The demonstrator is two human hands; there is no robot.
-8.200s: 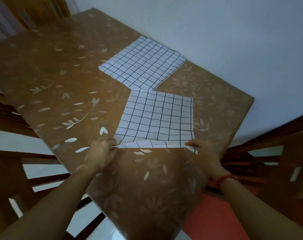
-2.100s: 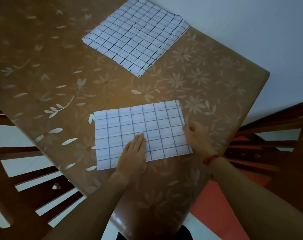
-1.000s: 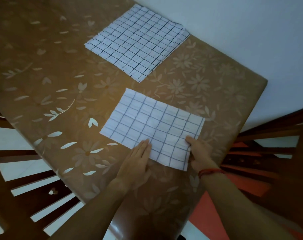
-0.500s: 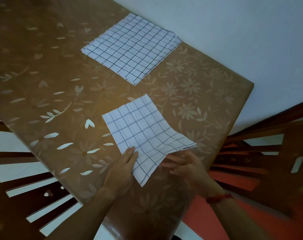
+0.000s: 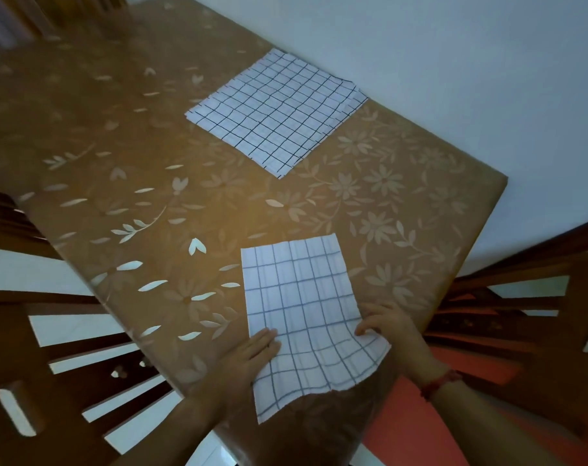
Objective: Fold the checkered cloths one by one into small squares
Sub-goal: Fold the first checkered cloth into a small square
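Rotated lengthwise over near edge of table (image 5: pixel 285 210): half-folded cloth (image 5: pixel 299 297), left hand (image 5: pixel 248 358) flat on it, right hand (image 5: pixel 393 331) grip unclear; crosswise fold next.

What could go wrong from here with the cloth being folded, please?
The near cloth hangs over the edge of the table, so it might slip off when lifted. Its near end is rippled between the left hand and right hand, so the next fold may come out crooked.

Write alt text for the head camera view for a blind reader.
The left hand presses flat on a folded checkered cloth at the near edge of a brown floral table, while the right hand touches its right side. Larger checkered cloths lie farther back.
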